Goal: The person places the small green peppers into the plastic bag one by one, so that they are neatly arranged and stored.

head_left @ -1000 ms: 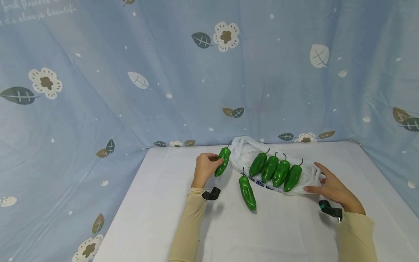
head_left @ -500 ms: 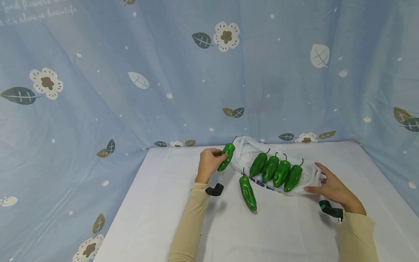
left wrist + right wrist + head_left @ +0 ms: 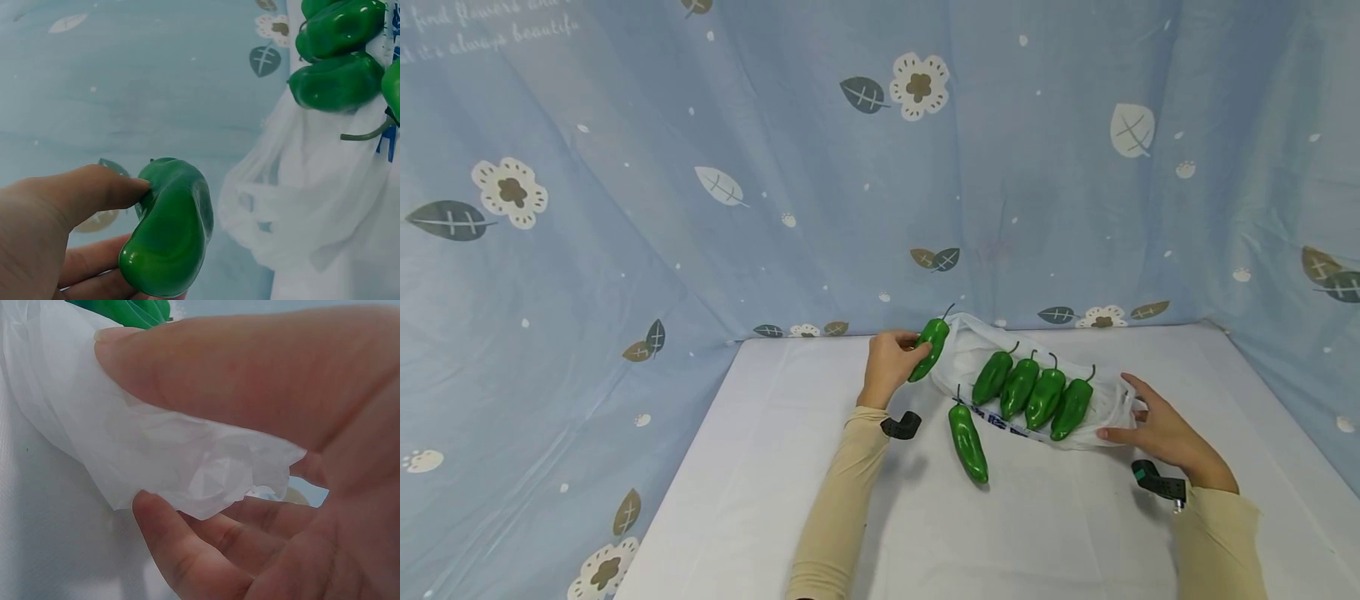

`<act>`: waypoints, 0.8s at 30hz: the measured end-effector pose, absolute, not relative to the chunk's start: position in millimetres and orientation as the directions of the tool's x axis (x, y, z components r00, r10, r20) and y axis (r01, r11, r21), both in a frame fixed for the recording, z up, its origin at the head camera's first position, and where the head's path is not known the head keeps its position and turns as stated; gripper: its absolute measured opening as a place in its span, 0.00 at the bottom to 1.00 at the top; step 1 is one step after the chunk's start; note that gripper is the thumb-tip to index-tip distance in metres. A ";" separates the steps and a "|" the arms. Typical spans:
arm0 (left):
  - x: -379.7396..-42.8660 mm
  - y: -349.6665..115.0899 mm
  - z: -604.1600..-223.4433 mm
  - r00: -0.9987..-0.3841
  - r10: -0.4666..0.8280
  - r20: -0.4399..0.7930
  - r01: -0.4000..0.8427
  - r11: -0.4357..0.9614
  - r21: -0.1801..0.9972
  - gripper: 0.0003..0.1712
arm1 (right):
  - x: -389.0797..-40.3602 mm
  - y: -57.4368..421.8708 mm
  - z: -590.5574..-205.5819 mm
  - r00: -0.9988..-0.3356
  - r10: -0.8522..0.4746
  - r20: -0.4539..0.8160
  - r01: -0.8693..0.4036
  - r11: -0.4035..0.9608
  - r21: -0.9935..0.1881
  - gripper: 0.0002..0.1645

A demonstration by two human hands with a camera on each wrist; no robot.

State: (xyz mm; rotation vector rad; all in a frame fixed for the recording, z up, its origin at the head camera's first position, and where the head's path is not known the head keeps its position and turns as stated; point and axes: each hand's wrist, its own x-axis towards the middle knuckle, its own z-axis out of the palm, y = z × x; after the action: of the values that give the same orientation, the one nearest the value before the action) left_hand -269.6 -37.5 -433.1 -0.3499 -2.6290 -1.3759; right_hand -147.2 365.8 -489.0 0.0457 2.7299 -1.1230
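Observation:
In the head view my left hand [image 3: 886, 368] pinches a glossy green chili pepper [image 3: 929, 350] between thumb and fingers, its dark stem pointing up and away. The left wrist view shows this pepper [image 3: 169, 231] from its blunt tip, above the left end of a white plastic bag [image 3: 275, 219]. My right hand [image 3: 1172, 437] holds the right end of the plastic bag [image 3: 953, 360], thumb on top. Several like peppers [image 3: 1019, 388] lie side by side on the bag, stems away from me. Another pepper [image 3: 968, 443] lies on the table in front of the bag.
The white-covered table [image 3: 1060, 533] backs onto a blue curtain [image 3: 820, 183] printed with leaves and flowers. Blue print [image 3: 997, 421] marks the bag's near edge. Dark wrist cameras [image 3: 901, 425] sit at both cuffs.
My left hand has moved up and to the right with its pepper, bringing it to the bag's left end. The right hand, the bag and the other peppers have stayed in place.

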 end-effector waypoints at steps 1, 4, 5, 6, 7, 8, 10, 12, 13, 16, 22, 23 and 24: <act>-270.3 -36.2 -432.7 -0.960 0.139 0.242 0.279 0.552 0.786 0.18 | -147.1 365.8 -489.1 -0.982 -0.044 -0.186 0.100 0.711 -0.696 0.74; -272.2 -32.6 -431.1 -0.957 0.157 0.244 0.290 0.552 0.782 0.17 | -147.0 366.0 -489.5 -0.981 -0.043 -0.187 0.102 0.710 -0.697 0.74; -272.8 -31.5 -430.8 -0.956 0.163 0.244 0.293 0.553 0.780 0.17 | -146.9 366.1 -489.8 -0.982 -0.041 -0.187 0.103 0.710 -0.696 0.75; -273.6 -30.5 -430.6 -0.955 0.167 0.244 0.296 0.551 0.780 0.17 | -146.9 366.2 -490.1 -0.982 -0.041 -0.186 0.103 0.711 -0.696 0.75; -274.2 -29.5 -430.3 -0.954 0.172 0.245 0.299 0.553 0.778 0.17 | -146.9 366.3 -490.3 -0.982 -0.041 -0.186 0.103 0.709 -0.698 0.74; -274.9 -28.5 -430.2 -0.953 0.177 0.245 0.302 0.554 0.776 0.17 | -146.9 366.5 -490.6 -0.982 -0.041 -0.186 0.103 0.709 -0.698 0.74; -276.3 -26.4 -430.2 -0.952 0.185 0.245 0.307 0.561 0.769 0.17 | -146.9 366.6 -491.0 -0.982 -0.043 -0.185 0.101 0.706 -0.701 0.74; -277.8 -24.3 -430.2 -0.949 0.192 0.250 0.315 0.568 0.761 0.17 | -147.1 366.7 -491.3 -0.982 -0.044 -0.183 0.099 0.705 -0.702 0.74; -278.4 -23.2 -430.0 -0.948 0.195 0.251 0.318 0.570 0.758 0.17 | -147.2 366.7 -491.3 -0.982 -0.045 -0.183 0.099 0.704 -0.704 0.74; -281.3 -19.7 -430.1 -0.945 0.208 0.253 0.327 0.578 0.748 0.17 | -147.7 366.9 -491.4 -0.982 -0.044 -0.182 0.098 0.706 -0.701 0.74; -287.8 -12.5 -432.0 -0.936 0.229 0.268 0.352 0.602 0.717 0.16 | -148.0 366.7 -490.9 -0.982 -0.041 -0.184 0.101 0.705 -0.702 0.74; -288.6 -11.4 -432.5 -0.934 0.231 0.273 0.358 0.603 0.713 0.16 | -147.9 366.5 -490.8 -0.982 -0.041 -0.183 0.101 0.704 -0.702 0.74; -289.5 -10.2 -433.2 -0.931 0.235 0.279 0.365 0.604 0.708 0.16 | -148.0 366.4 -490.7 -0.982 -0.041 -0.183 0.101 0.704 -0.703 0.75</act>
State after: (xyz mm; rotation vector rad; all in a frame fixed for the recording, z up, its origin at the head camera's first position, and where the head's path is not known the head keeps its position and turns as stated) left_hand -289.5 -10.2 -433.2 -0.5025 -2.6702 -1.2327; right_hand -148.0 366.4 -490.7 0.0485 2.7259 -1.1416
